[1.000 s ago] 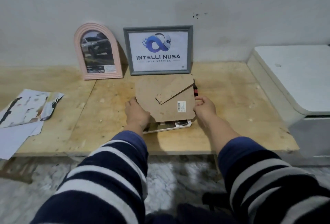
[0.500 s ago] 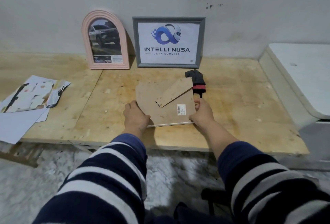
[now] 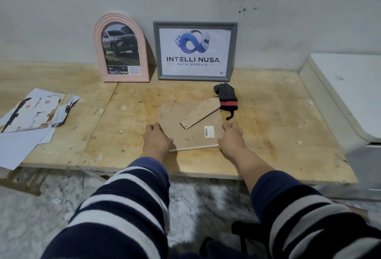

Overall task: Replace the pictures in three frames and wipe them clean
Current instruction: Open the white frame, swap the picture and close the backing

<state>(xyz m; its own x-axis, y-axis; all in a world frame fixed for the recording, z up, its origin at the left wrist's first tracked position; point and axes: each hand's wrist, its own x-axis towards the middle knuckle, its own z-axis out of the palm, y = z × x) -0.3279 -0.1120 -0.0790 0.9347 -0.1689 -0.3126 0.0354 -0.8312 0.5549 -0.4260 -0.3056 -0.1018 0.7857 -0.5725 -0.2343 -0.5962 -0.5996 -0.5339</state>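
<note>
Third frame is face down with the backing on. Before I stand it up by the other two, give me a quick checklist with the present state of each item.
1. Backing board seated on the face-down frame: cannot tell; only the frame's white near edge shows beneath it.
2. Both hands on it: ok; left hand and right hand grip opposite sides.
3. Stand flap free: ok, it lies folded flat on the board.
4. Space by the wall: ok; bare table right of the grey frame.
5. Black cloth within reach for wiping: ok, just behind the board.
6. Pink arched frame upright: ok.
</note>
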